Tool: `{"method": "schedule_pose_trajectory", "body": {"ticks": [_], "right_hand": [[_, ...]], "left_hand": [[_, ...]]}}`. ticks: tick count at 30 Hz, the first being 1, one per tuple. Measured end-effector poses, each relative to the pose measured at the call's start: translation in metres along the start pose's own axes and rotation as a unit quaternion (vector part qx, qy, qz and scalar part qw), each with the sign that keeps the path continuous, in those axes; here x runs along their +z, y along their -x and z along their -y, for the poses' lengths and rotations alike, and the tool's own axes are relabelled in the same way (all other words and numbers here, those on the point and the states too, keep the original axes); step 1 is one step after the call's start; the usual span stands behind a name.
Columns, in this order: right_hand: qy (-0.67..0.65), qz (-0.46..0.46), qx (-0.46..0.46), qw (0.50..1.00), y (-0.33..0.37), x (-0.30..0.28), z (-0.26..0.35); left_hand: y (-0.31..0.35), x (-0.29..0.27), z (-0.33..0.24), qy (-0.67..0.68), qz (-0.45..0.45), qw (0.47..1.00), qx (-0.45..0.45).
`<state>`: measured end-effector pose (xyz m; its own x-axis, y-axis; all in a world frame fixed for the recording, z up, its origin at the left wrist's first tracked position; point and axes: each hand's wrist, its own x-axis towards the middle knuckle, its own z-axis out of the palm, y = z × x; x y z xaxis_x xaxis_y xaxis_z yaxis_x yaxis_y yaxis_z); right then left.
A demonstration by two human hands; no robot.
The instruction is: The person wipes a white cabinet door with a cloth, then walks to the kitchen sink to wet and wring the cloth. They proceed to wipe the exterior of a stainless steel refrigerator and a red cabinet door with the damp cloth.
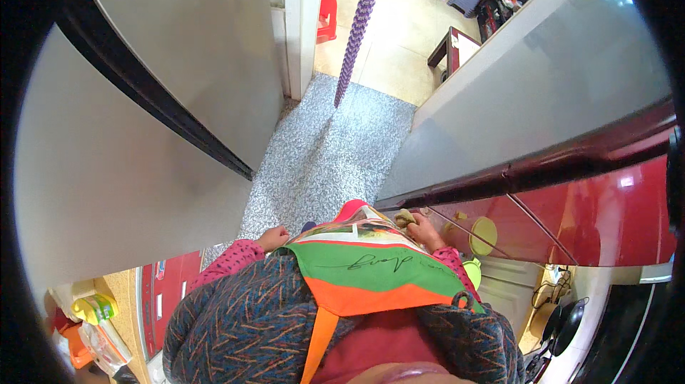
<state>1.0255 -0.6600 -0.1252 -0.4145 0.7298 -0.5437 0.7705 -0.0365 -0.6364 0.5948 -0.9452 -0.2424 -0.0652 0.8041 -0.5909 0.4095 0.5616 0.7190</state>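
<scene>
My right hand [426, 233] is closed round a crumpled tan cloth [404, 218], beside the dark red cabinet fronts. On the other side of my body, my left hand [273, 238] hangs low with its fingers curled in, and I see nothing in it. Between the two hands is the apron [382, 264] I wear, green, orange and patterned. Pink dotted sleeves show at both wrists.
A purple-and-white woven strip [362, 23] hangs in the doorway ahead. Tall grey panels [143, 170] with a black band stand left. Red cabinets [592, 213] line the right. Beyond lie a red stool [327, 11] and a low table [457, 54]. Speckled grey flooring [321, 155] runs between.
</scene>
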Motion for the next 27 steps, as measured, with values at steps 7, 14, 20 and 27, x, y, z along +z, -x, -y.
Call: {"method": "schedule_pose_trajectory", "body": {"ticks": [7,14,20,27], "right_hand": [[0.119,0.016,-0.160,0.980,-0.021,-0.005,0.001],[0.194,0.150,-0.050,0.968,-0.041,-0.036,0.029],[0.280,0.246,-0.104,0.922,-0.093,-0.033,0.071],[0.362,0.330,-0.200,0.849,-0.123,0.024,0.104]], "left_hand": [[-0.010,-0.036,0.012,-0.024,-0.145,0.989,-0.010],[0.042,0.038,0.030,0.069,-0.381,0.920,-0.065],[0.121,0.155,0.057,0.120,-0.383,0.887,-0.228],[0.171,0.368,0.029,0.245,-0.366,0.830,-0.341]]}}
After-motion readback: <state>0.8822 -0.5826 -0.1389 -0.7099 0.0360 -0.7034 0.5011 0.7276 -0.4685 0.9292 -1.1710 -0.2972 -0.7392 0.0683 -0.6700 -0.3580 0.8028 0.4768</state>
